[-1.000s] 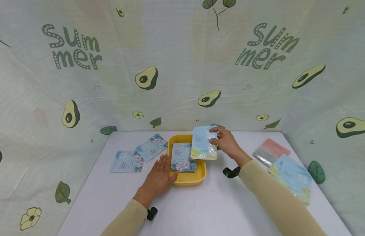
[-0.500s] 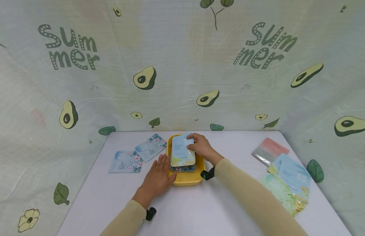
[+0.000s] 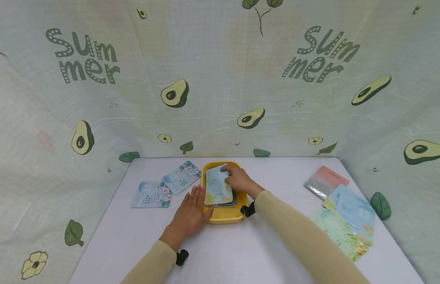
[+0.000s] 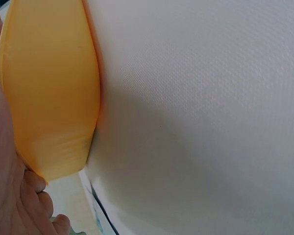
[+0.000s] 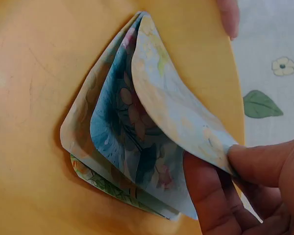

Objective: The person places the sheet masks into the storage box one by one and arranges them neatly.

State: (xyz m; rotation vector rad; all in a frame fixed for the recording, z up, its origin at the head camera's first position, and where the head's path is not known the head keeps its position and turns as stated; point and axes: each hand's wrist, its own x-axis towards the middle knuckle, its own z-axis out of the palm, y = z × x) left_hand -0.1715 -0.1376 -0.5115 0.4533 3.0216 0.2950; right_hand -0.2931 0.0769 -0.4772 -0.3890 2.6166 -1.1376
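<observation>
My right hand (image 3: 237,178) pinches the right edge of a light blue sheet-mask packet (image 3: 217,185) between thumb and fingers. In the right wrist view that packet (image 5: 169,105) bends upward at the held side, its far corner down on the pile. Beneath it fan out a dark blue flowered packet (image 5: 118,132) and several others, lying in a yellow tray (image 3: 225,218). With fingers straight, my left hand (image 3: 189,216) rests against the tray's left side. The left wrist view shows the tray's outer wall (image 4: 51,93) beside that palm.
Two blue flowered packets, one flat (image 3: 152,194) and one slanted (image 3: 182,177), lie left of the tray. At the right are a pink-and-silver packet (image 3: 326,182), light blue packets (image 3: 356,213) and a green one (image 3: 338,232). A printed cloth (image 3: 212,130) hangs behind the white table.
My right hand has carried the light blue packet left from the tray's right side and lowered it onto the pile. The left hand stays in place.
</observation>
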